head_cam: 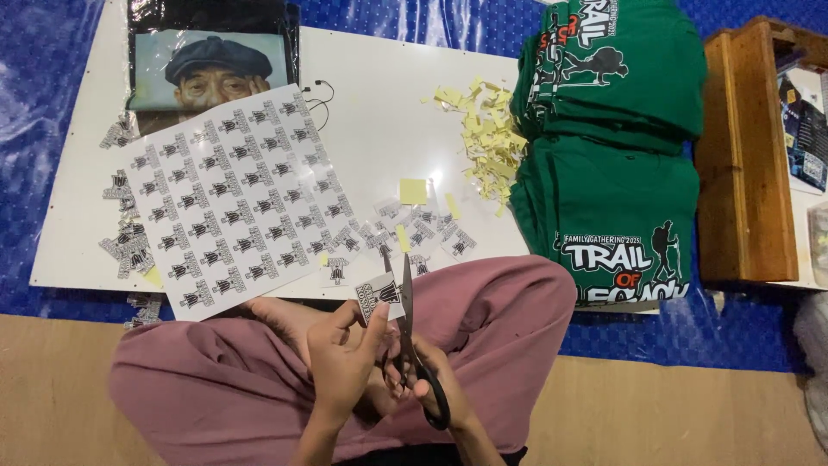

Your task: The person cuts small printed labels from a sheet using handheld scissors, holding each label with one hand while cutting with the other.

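**Ana:** Scissors [412, 345] up in the right hand [431, 388], blades pointing away from the body, fingers threaded through the black loops and curled tight on them. Left hand [341, 358] pinches a small printed cut-out [379, 296] between thumb and forefinger, right at the blades, above the lap in pink trousers [483, 302].

**Ben:** How does that little piece look to handle?

**Ana:** Light, thin, floppy, I judge; sticker paper by the look of it. It would bend or tear easily, so the pinch low on its edge, clear of the blades, seems the sensible hold.

**Ben:** And beyond the fingertips?

**Ana:** Just past them, a scatter of cut pieces [414, 231] lies on the white tabletop [371, 121], with yellow backing scraps [487, 134] farther out and to the right of the fingers. Out to the left of the fingers, a full printed sheet [233, 194] of the same small marks, partly hanging off the near edge, and more loose pieces [125, 216] beyond it.

**Ben:** Any boxes or bins?

**Ana:** A wooden box [742, 155] far right of the fingers; I can't tell what it holds. Beside it, folded green shirts [612, 138] are stacked, and a bagged portrait print [207, 69] sits at the far left corner.
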